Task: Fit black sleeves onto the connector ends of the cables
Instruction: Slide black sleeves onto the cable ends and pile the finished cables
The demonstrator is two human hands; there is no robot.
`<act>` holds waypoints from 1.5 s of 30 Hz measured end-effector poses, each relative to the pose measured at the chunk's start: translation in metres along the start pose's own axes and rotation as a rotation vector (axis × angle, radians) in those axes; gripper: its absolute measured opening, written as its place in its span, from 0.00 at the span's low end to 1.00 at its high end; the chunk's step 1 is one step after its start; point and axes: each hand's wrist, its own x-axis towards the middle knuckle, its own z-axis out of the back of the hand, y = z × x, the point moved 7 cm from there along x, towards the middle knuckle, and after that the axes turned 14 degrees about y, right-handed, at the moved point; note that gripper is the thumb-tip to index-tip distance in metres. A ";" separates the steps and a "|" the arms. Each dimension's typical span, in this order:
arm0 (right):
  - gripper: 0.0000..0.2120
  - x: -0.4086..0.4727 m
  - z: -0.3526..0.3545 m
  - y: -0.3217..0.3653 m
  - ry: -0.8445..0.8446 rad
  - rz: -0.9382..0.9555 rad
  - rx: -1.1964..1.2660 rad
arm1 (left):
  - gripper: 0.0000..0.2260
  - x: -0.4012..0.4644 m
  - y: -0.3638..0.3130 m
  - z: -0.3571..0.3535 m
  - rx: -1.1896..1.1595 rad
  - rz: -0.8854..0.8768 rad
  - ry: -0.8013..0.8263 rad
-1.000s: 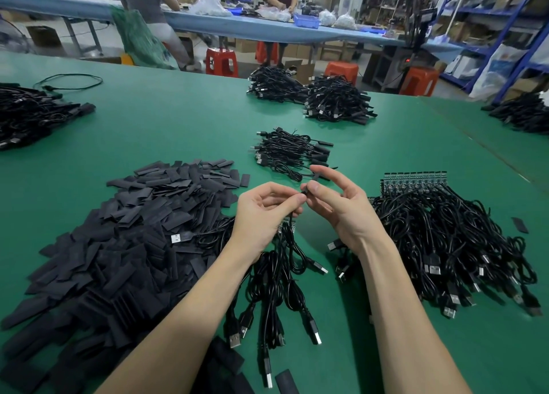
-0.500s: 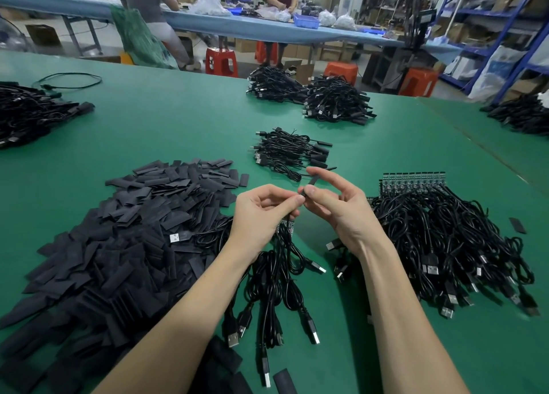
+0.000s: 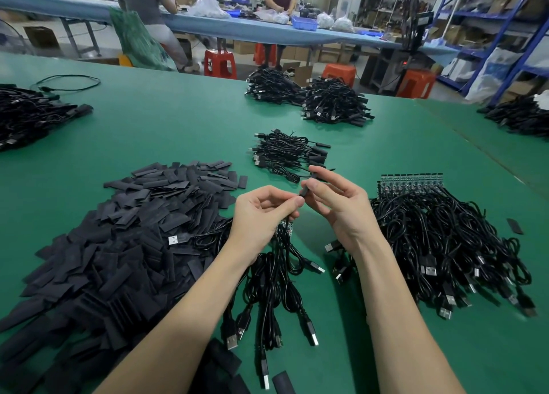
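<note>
— What are the two hands doing?

— They meet above the middle of the green tabletop (image 3: 154,126). The left hand (image 3: 261,215) has its fingers curled around a bundle of cables (image 3: 273,274), its grip clamped on their upper ends, where small circuit boards (image 3: 285,226) peek out just below the fist. The cables hang down toward the near edge, their USB plugs (image 3: 312,331) lying on the tabletop.

— And the right hand?

— The right hand (image 3: 341,206) pinches a black sleeve (image 3: 304,192) between thumb and forefinger, its grip closed on it. The sleeve's lower end touches the left forefinger's tip; whether it is already over a connector I cannot tell.

— Where are the other sleeves?

— A large heap of flat black sleeves (image 3: 124,245) covers the tabletop's near left part, reaching the near edge. One loose sleeve (image 3: 283,381) lies at the near edge, another (image 3: 514,225) toward the right edge.

— And the remaining cables?

— A big pile of cables (image 3: 445,245) sits just right of the right wrist, with a row of circuit boards (image 3: 410,181) lined up at its far side. A small bundle with sleeves fitted (image 3: 288,155) lies just beyond the hands. Two larger heaps (image 3: 312,99) rest at the far edge, another heap (image 3: 26,114) at the left edge, and one more (image 3: 520,117) on the right.

— Anything beyond?

— Two people (image 3: 142,4) stand at a long blue table (image 3: 237,31), with red stools (image 3: 219,63) below.
</note>
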 end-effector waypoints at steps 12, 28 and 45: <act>0.22 -0.003 0.003 -0.008 0.090 -0.220 -0.231 | 0.04 0.003 0.006 0.007 0.009 0.022 -0.045; 0.04 0.003 0.005 0.009 0.024 -0.359 -0.640 | 0.04 0.004 0.016 0.021 -0.095 0.125 -0.209; 0.08 0.093 0.029 0.002 -0.197 -0.429 -0.648 | 0.03 0.004 0.016 0.021 -0.050 0.165 -0.243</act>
